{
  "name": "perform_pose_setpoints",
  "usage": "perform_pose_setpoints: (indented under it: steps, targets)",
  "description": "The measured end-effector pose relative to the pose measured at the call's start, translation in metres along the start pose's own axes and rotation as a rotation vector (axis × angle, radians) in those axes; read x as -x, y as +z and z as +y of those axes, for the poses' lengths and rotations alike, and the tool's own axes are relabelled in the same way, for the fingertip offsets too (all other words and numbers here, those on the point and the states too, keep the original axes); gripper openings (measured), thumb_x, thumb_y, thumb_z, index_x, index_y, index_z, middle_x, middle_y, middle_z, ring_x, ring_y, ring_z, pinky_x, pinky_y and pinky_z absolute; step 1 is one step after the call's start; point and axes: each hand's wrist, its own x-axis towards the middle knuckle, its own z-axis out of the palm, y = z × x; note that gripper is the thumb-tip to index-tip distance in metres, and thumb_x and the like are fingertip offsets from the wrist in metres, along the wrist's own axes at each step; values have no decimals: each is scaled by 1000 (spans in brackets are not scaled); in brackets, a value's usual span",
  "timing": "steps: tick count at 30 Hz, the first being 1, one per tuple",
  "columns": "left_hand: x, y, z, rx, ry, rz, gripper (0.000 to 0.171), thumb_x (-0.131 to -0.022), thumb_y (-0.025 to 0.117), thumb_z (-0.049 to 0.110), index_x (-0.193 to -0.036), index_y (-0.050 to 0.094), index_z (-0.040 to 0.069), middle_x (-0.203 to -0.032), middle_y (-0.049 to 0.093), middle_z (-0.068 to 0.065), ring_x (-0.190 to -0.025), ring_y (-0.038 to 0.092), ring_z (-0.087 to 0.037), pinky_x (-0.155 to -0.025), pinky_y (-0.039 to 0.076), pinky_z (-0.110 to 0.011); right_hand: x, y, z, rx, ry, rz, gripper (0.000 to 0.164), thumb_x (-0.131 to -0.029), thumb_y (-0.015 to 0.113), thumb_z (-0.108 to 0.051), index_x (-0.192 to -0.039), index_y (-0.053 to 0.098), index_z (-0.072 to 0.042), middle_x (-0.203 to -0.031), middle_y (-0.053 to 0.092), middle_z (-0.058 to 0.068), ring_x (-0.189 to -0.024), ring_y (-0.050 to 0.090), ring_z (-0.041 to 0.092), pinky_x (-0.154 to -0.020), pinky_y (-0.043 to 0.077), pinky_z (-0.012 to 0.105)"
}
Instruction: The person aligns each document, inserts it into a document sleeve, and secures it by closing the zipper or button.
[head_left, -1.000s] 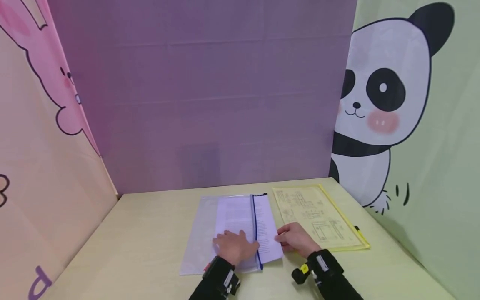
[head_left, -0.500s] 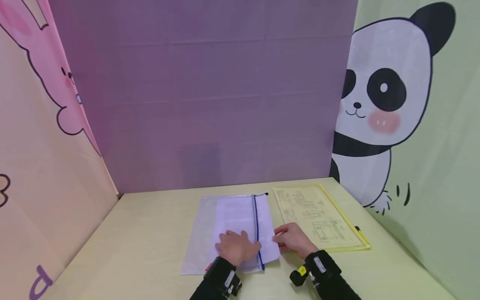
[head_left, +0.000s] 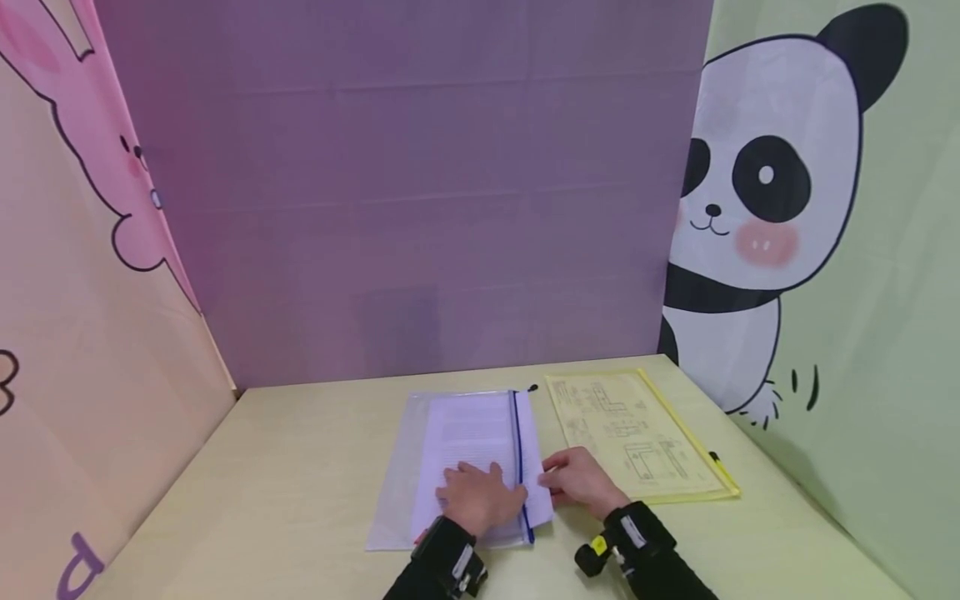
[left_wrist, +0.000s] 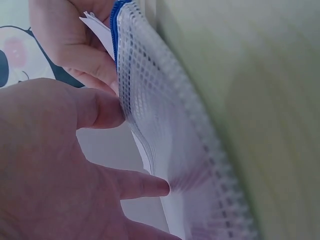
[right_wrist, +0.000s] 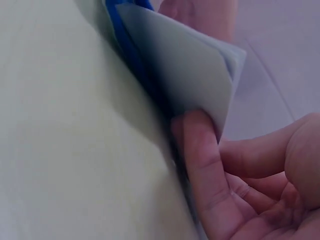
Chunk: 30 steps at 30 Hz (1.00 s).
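Observation:
A clear mesh zipper file bag (head_left: 397, 500) with a blue zip (head_left: 519, 450) lies mid-table. White printed paper sheets (head_left: 534, 454) sit mostly inside it, their right strip sticking out past the zip. My left hand (head_left: 480, 497) rests on top of the bag with fingers spread; in the left wrist view its fingertips touch the mesh (left_wrist: 150, 90). At the protruding edge, my right hand (head_left: 581, 479) pinches the sheets between thumb and fingers. The right wrist view shows the paper stack (right_wrist: 190, 70) bent up slightly at its corner, with fingers (right_wrist: 202, 150) beneath.
To the right lies a yellow-edged file bag (head_left: 637, 433) holding a sheet of drawings, close to my right hand. A purple screen (head_left: 450, 208) stands behind the table (head_left: 300, 467). Printed panels flank both sides, one with a panda (head_left: 780, 175).
The sheets have slid leftward, deeper into the bag, and the protruding strip is narrower. My right hand has moved left with them. The bag and left hand have shifted slightly right.

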Motion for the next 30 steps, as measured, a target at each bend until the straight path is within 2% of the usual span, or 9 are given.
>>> perform_pose_setpoints:
  steps: [7,13,19,30]
  targets:
    - [0,-1,1,8,10,5,69,-91,57,60,-137,63,9,-139,46,-41,-123,43,-58,-91,40,-71,1,4,-2,4,-18,-22,24,-86,70,5,-108,65,15,-87,68,12,-72,67,19,-63,60,35]
    - [0,1,1,6,3,41,66,-91,58,59,-133,66,9,-136,49,-40,-119,46,-56,-89,42,-69,2,-2,-7,63,37,-46,25,-90,70,2,-110,65,15,-87,72,14,-77,72,24,-67,61,37]
    - [-1,1,2,13,-8,42,65,-91,59,59,-133,66,11,-134,51,-39,-118,48,-55,-90,43,-70,3,-3,-8,40,70,-35,24,-90,69,5,-110,64,16,-87,71,16,-73,71,23,-65,61,36]
    - [-2,0,1,42,-3,13,64,-92,58,59,-136,65,12,-135,49,-40,-116,46,-55,-90,42,-69,2,5,-3,51,-7,-25,19,-89,70,4,-105,68,14,-86,69,12,-68,67,18,-63,60,33]
